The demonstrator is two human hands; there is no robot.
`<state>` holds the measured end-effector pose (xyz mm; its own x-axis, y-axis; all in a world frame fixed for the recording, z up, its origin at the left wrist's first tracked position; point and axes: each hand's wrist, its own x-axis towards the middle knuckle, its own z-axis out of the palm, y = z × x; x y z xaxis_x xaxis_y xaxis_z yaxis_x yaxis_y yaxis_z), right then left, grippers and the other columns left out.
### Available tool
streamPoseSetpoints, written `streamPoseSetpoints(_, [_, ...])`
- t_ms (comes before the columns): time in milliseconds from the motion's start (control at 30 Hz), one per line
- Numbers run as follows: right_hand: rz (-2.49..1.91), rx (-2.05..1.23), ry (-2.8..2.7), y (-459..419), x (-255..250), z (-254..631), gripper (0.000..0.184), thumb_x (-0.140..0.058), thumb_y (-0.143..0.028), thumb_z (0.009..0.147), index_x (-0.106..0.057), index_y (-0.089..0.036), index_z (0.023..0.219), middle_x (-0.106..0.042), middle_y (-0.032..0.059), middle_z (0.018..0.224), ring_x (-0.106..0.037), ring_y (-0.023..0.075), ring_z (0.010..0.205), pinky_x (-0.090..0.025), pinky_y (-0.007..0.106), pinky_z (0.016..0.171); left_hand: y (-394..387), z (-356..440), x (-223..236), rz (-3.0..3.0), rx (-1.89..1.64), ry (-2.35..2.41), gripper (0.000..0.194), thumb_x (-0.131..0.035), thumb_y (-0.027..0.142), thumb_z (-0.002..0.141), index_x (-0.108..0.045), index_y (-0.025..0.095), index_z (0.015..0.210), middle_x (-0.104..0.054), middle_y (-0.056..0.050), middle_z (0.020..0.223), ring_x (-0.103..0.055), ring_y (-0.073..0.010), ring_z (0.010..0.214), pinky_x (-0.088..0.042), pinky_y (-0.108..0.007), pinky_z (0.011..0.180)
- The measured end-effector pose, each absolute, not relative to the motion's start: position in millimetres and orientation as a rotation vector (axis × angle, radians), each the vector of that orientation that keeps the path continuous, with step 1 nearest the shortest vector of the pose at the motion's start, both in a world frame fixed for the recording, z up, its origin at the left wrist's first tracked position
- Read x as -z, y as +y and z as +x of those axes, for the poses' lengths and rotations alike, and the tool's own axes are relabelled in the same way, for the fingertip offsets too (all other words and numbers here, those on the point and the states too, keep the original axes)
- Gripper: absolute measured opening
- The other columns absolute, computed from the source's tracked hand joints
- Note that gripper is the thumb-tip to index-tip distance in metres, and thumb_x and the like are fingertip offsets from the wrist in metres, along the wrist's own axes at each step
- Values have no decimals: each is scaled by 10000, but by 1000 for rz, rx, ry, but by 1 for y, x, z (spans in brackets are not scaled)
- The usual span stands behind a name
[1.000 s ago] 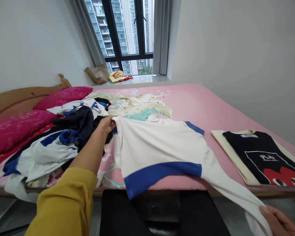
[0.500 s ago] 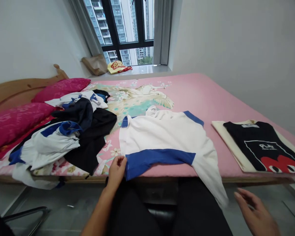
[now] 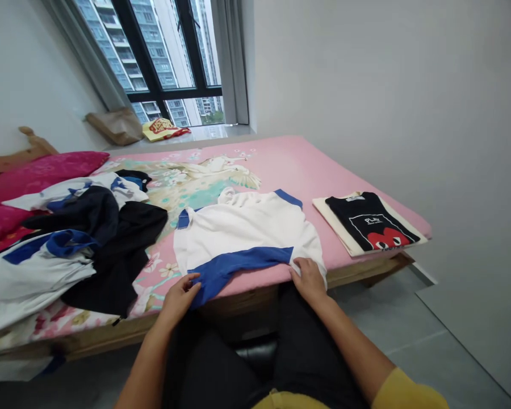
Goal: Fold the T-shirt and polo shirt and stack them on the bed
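Curving loosely at the blue hem, the left hand's fingers are touching its left end, the right hand's bending by its right; whether either is pinching, I cannot tell. Both ends are probably being steadied. The white shirt is lying at the bed's near edge, between a clothes pile and folded black shirt.
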<state>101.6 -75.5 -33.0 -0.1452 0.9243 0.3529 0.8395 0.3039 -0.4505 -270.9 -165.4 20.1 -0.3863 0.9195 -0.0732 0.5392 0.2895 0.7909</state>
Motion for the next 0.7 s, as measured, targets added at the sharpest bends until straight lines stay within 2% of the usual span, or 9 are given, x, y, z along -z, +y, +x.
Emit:
streamPoseSetpoints(100, [-1659,-132,-2070,-67,34,101,234,-501,-291,874,-580,-170,1058,-573,94,1007,-501,225,960,-390,324,848,-165,-271,-24,1330,-832,2012,488,-604,414,625,-685,172,1041,-668,-18,715,-591,-193,630,-466,-302,606])
streamPoseSetpoints(267, [-1743,-133,-2191,-65,22,103,193,-448,-262,909,-598,-202,1016,-588,63,1009,-524,189,947,-367,272,779,-177,-264,-38,1347,-903,1983,423,-538,275,609,-713,167,979,-704,-61,1004,-624,-228,943,-479,-308,815])
streamPoseSetpoints(333, [-1740,-133,-2204,-67,18,104,196,-431,-256,917,-598,-194,1000,-595,64,989,-529,190,931,-362,273,764,-186,-261,-44,1326,-899,1945,488,-532,284,622,-689,156,1066,-704,-55,963,-634,-198,840,-487,-282,737])
streamPoseSetpoints(433, [-1739,-124,-2188,-71,15,103,205,-467,-270,899,-573,-180,1049,-598,72,994,-525,203,942,-361,282,763,-199,-258,-49,1237,-855,1869,611,-537,318,648,-601,116,1222,-645,-8,685,-541,-136,536,-426,-248,520])
streamPoseSetpoints(533, [-1743,-116,-2218,-74,16,97,235,-507,-293,873,-561,-174,1069,-584,83,1037,-509,220,1000,-365,287,773,-200,-259,-46,1214,-840,1857,644,-559,321,649,-575,93,1251,-589,20,573,-514,-134,485,-409,-245,489])
streamPoseSetpoints(600, [-1765,-109,-2235,-72,17,92,236,-511,-287,864,-566,-167,1060,-575,92,1045,-507,228,1008,-371,289,757,-195,-261,-43,1243,-841,1896,612,-586,325,640,-611,100,1210,-661,-16,659,-598,-173,586,-466,-268,564])
streamPoseSetpoints(700, [-1805,-90,-2240,-63,18,87,230,-506,-228,846,-569,-147,1052,-570,106,1034,-522,232,975,-375,292,723,-187,-263,-44,1316,-859,2016,533,-620,346,637,-674,120,1117,-722,-80,950,-656,-247,909,-498,-307,811])
